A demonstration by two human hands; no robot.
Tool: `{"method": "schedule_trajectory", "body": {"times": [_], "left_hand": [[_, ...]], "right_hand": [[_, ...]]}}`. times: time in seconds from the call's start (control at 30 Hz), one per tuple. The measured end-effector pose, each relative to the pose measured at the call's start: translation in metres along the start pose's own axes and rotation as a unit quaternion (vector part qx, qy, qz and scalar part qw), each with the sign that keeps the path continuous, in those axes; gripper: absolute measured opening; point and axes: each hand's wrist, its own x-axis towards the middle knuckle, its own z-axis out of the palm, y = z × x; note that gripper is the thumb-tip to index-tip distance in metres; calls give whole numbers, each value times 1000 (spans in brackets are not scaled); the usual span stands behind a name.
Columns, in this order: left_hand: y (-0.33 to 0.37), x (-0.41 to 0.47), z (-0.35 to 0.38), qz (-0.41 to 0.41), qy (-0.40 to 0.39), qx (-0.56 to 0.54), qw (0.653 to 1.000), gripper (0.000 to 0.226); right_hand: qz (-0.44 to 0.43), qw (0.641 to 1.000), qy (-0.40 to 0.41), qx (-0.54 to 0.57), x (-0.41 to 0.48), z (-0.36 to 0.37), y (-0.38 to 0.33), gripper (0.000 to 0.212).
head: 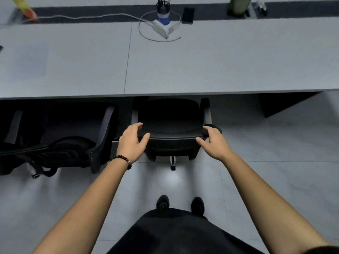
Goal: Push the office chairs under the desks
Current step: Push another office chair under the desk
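Observation:
A black mesh office chair [170, 114] stands straight ahead of me, its seat and armrests partly beneath the front edge of the long grey desk [220, 70]. My left hand [132, 142] grips the left end of the backrest's top edge, fingers curled over the far side and thumb on the near side. At the right end my right hand [214, 143] holds the same edge in the same way. A second black office chair [73, 143] stands to the left, turned at an angle, its front also under the desk.
On the far side of the desk stand a pen cup [163, 13], a white power strip [162, 29] with looped cable, a dark phone [188, 15] and a green bottle [238, 6]. A dark desk panel [282, 105] stands right of the chair. My feet [162, 202] are on grey floor tiles.

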Motion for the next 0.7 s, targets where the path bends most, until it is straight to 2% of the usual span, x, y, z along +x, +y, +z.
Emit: {"method": "schedule_trajectory", "body": {"times": [0.1, 0.2, 0.3, 0.43, 0.57, 0.7], "left_hand": [[10, -37, -26, -6, 53, -88, 995, 44], [11, -82, -43, -14, 47, -132, 990, 42], [2, -120, -36, -33, 11, -167, 985, 38], [-9, -151, 2, -39, -84, -171, 981, 33], [19, -154, 42, 65, -190, -109, 974, 37], [95, -152, 69, 237, -260, -64, 934, 43]], "right_hand": [[-12, 997, 50, 61, -45, -16, -12, 59], [-25, 988, 114, 104, -100, -15, -8, 56], [25, 976, 158, 147, -158, 1, 13, 56], [124, 961, 189, 162, -233, 34, 48, 57], [210, 928, 253, 175, -302, 49, 80, 59], [269, 871, 360, 195, -383, 39, 106, 59]]}}
